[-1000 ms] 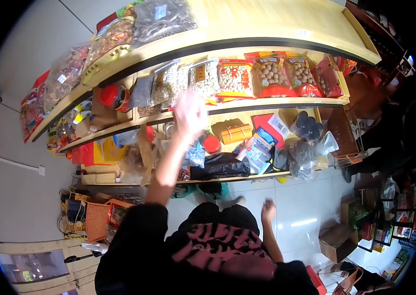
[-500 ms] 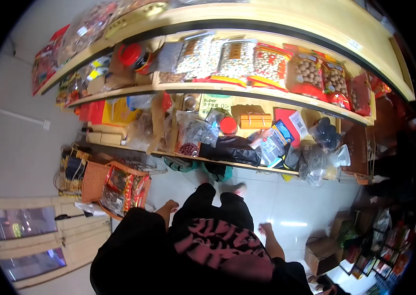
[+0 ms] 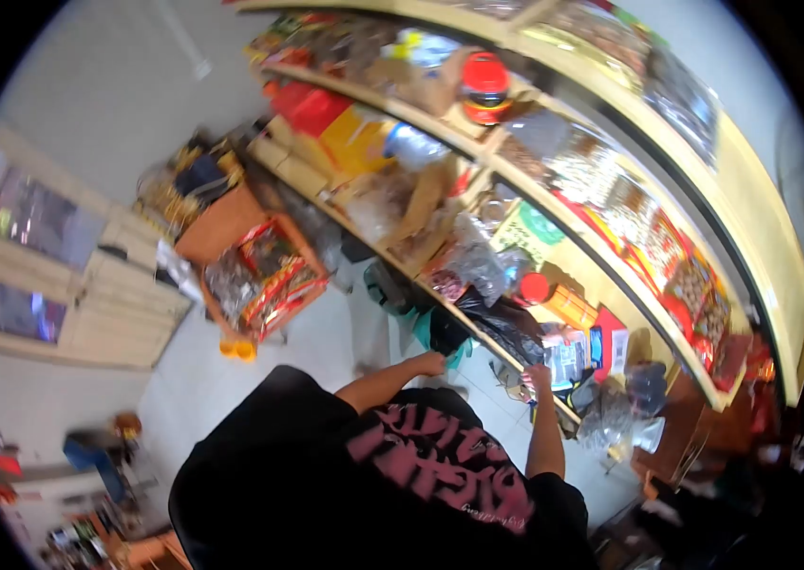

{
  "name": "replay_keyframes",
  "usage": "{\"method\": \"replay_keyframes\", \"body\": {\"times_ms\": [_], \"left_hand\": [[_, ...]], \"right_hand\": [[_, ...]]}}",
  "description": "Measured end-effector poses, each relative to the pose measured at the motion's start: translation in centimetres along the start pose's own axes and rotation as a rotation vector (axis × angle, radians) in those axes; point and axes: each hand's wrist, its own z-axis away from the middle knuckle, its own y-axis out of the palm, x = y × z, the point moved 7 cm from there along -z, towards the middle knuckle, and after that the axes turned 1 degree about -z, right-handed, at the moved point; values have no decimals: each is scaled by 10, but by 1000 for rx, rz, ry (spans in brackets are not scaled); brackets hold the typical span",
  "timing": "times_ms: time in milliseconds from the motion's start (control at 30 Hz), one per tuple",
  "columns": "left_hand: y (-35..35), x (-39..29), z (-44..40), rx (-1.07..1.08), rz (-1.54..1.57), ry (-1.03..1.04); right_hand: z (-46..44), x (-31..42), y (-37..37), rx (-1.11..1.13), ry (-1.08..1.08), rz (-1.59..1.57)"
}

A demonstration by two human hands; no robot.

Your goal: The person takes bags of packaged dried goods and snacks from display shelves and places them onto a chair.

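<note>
My left hand (image 3: 428, 364) is in front of my body, fingers curled in, close to a black and teal bag (image 3: 447, 332) on the floor below the shelf. Whatever it may hold is hidden. My right hand (image 3: 537, 376) reaches the front edge of the lowest shelf (image 3: 392, 261), fingers bent. A clear packet (image 3: 565, 361) and a black plastic bag (image 3: 501, 328) lie beside it. I cannot make out what, if anything, is in its fingers. Further along the shelf stand a red-lidded jar (image 3: 533, 288) and an orange bundle (image 3: 570, 307).
Bagged dry goods (image 3: 634, 204) and a red-lidded jar (image 3: 485, 85) fill the shelf above. At left an orange basket (image 3: 302, 285) holds packets near a pale wooden door (image 3: 107, 304). A clear plastic bag (image 3: 606, 425) hangs by the shelf's right end.
The view has turned, so the shelves now slant down to the right. Both hands have come up in front of my body, the right one reaching the lowest shelf's edge.
</note>
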Motion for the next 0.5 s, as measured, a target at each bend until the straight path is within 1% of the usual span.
{"method": "replay_keyframes", "body": {"times_ms": [33,67,100,133,167,200,267,333,367,400,433,467,500], "left_hand": [[6,-4,0,-34,-35,103],[0,-10,13,57,112,93],[-15,-18,41,155,296,63],[-21,-10,59,230,439,-12],[-33,9,77,205,580,-122],[-43,34,98,182,717,-228],[-67,100,136,-79,793,-328],[-53,213,150,-467,717,-310],[-60,246,193,-684,684,-453],[-63,259,219,-588,-89,-317],[-55,282,254,-490,-153,-371],[-32,324,279,-380,-136,-494],[-9,362,316,-408,299,-657]], "right_hand": [[-100,-119,2,339,339,-504],[-71,-103,32,308,128,-260],[-37,-84,62,224,-73,45],[1,-64,92,93,-235,321],[18,-69,120,100,-268,466],[26,-85,145,158,-265,561],[38,-99,187,263,-265,698],[49,-95,228,342,-249,803],[51,-93,239,369,-258,844],[51,-89,256,402,-264,878],[51,-84,269,428,-287,907],[51,-77,280,452,-319,938],[50,-67,295,478,-370,971]]}}
